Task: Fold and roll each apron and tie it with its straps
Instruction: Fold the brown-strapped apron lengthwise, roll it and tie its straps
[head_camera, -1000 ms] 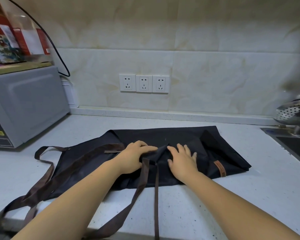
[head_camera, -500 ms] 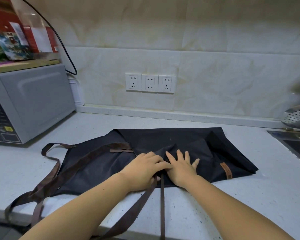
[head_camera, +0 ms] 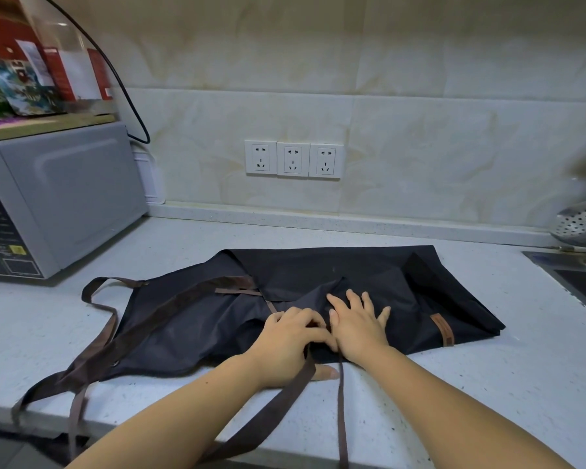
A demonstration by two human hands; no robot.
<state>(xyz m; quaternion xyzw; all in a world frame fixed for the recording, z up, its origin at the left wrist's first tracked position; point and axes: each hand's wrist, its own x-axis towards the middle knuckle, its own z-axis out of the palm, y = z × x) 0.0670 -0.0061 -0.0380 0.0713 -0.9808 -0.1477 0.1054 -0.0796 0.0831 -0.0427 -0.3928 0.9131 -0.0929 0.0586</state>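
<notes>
- Two brown straps hang over the near edge of the white speckled counter (head_camera: 471, 401): a wide strap (head_camera: 268, 414) slanting near-left and a thin strap (head_camera: 341, 421) running straight toward the viewer.
- The left hand (head_camera: 291, 346) grasps the near edge of the apron (head_camera: 335, 269). Its fingers curl on top of the cloth, its thumb lies on the counter, and the wide strap crosses its wrist.
- Touching it on the right, the right hand (head_camera: 357, 324) is released, fingers spread flat on the dark cloth.
- The apron lies partly folded in the middle of the counter, with a brown label (head_camera: 442, 330) near its right end and a looped neck strap (head_camera: 97, 328) trailing left.
- A grey microwave (head_camera: 68, 198) stands far left, and a sink (head_camera: 579, 282) is at the right edge.
- Three sockets (head_camera: 293, 159) sit on the far wall.
</notes>
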